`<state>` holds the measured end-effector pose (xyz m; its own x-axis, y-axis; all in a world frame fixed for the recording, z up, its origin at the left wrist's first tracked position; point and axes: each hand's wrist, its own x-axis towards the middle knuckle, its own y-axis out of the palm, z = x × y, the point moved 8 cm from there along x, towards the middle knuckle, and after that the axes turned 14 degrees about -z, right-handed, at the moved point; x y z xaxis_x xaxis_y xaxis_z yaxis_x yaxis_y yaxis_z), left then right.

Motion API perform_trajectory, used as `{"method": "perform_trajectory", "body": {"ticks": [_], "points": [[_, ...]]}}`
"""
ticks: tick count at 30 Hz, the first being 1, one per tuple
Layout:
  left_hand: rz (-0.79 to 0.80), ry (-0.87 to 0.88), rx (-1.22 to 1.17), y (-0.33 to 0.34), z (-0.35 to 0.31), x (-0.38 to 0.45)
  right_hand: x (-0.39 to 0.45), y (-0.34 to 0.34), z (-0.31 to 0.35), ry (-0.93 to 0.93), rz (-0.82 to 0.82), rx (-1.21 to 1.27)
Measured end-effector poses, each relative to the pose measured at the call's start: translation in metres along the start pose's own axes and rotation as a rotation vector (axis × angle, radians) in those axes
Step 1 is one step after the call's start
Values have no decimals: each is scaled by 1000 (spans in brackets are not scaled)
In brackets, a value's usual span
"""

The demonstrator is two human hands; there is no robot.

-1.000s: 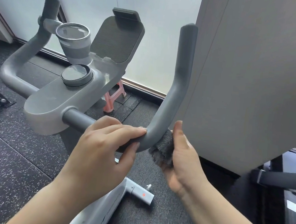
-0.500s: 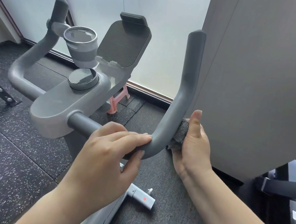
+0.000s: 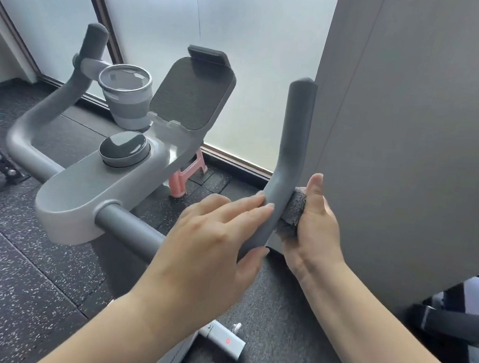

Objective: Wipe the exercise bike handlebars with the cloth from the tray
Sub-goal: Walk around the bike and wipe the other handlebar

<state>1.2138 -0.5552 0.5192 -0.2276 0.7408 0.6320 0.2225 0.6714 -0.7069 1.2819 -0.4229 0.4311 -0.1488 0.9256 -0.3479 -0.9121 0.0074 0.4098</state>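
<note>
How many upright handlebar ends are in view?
2: the left end rises by the cup holder; the right end rises beside the grey panel, above the cloth.

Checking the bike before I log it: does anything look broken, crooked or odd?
Nothing stands out. The right hand presses the grey cloth against the right handlebar; the cup holder sits upright.
</note>
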Motion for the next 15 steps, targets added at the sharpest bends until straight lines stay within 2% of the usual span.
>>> {"method": "perform_trajectory", "body": {"ticks": [7, 15], "points": [[28, -29, 36, 14, -4, 25, 22, 6, 18, -24, 4, -26], [39, -33, 55, 23, -5, 39, 52, 38, 52, -39, 130, 10]]}}
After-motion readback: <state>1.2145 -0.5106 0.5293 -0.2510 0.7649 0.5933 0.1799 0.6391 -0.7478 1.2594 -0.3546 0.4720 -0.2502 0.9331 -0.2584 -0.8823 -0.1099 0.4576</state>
